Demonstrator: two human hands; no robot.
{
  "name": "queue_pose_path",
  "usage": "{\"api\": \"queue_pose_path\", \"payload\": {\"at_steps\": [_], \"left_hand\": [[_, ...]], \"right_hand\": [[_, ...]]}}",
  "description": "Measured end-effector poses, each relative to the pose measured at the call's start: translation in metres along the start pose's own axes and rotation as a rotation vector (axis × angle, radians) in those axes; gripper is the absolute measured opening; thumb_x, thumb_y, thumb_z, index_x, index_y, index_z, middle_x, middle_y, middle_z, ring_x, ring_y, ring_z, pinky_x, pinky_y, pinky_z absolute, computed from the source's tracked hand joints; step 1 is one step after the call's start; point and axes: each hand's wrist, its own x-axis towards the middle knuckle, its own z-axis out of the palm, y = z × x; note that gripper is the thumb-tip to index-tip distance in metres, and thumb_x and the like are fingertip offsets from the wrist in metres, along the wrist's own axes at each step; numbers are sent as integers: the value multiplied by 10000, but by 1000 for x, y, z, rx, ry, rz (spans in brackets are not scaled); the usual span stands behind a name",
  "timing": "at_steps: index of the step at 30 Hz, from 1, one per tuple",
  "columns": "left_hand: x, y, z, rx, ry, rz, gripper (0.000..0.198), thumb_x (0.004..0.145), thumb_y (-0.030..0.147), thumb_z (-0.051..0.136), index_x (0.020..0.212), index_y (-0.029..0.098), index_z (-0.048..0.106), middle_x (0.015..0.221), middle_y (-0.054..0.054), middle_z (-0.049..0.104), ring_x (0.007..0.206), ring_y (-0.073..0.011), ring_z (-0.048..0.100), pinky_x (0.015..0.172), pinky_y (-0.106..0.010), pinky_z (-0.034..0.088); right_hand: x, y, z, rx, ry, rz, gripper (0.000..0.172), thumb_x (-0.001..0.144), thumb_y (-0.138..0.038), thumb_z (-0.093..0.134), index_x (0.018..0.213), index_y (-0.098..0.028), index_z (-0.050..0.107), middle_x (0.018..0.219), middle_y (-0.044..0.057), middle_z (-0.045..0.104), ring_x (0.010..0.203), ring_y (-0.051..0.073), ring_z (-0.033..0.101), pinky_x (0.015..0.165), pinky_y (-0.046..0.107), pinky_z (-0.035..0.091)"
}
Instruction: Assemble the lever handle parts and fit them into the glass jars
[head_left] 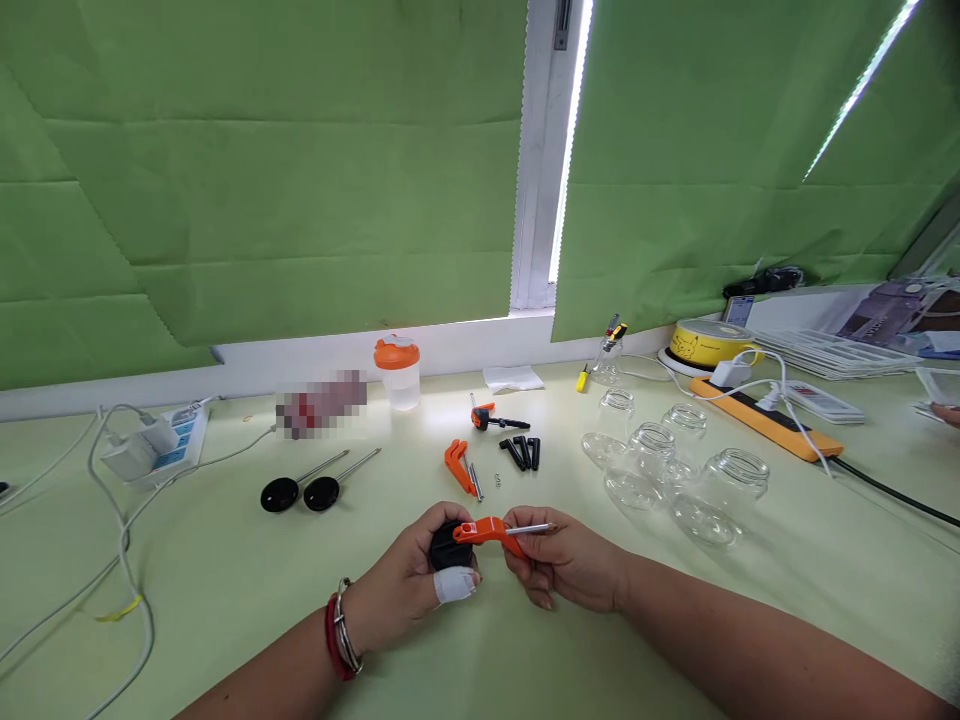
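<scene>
My left hand, with a white bandage on the thumb, is closed round a black wheel. My right hand pinches an orange bracket and a thin metal axle that pokes out to the right. The bracket sits against the wheel between both hands. On the pale green table just beyond lie another orange bracket, a metal pin and a small screw.
Two black wheels on metal axles lie to the left. Black pegs and an orange-black tool sit further back. Several glass jars stand at right, by an orange power strip. White cables trail on the left.
</scene>
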Motion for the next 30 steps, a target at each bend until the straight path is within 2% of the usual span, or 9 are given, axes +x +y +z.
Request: {"api": "queue_pose_path", "payload": {"at_steps": [6, 13, 23, 30], "left_hand": [[0, -1, -1, -14, 34, -35, 393, 721, 233, 687, 1017, 218, 428, 917, -6, 529, 763, -119, 474, 710, -278, 381], [-1, -1, -4, 41, 41, -6, 372, 723, 249, 680, 1011, 219, 447, 850, 19, 499, 745, -122, 440, 666, -247, 353], [-3, 6, 3, 48, -47, -21, 353, 727, 246, 663, 980, 209, 420, 741, 57, 403, 624, -87, 317, 562, -209, 294], [-6, 4, 3, 74, -47, -22, 478, 700, 280, 681, 1087, 248, 403, 964, -7, 424, 740, -115, 395, 641, -237, 361]], "right_hand": [[2, 1, 0, -26, 12, -25, 299, 782, -420, 635, 850, -189, 457, 568, -50, 548, 372, 42, 357, 381, 199, 389], [3, 2, -2, -44, 13, -35, 305, 786, -435, 631, 842, -189, 459, 586, -45, 562, 378, 35, 353, 386, 199, 405], [2, -2, 7, -144, -1, -11, 281, 774, -389, 650, 829, -163, 493, 589, -23, 599, 377, 38, 398, 393, 205, 443], [0, -2, 11, -178, -40, -32, 303, 773, -435, 632, 813, -163, 502, 585, -25, 604, 373, 38, 407, 431, 240, 476]]}}
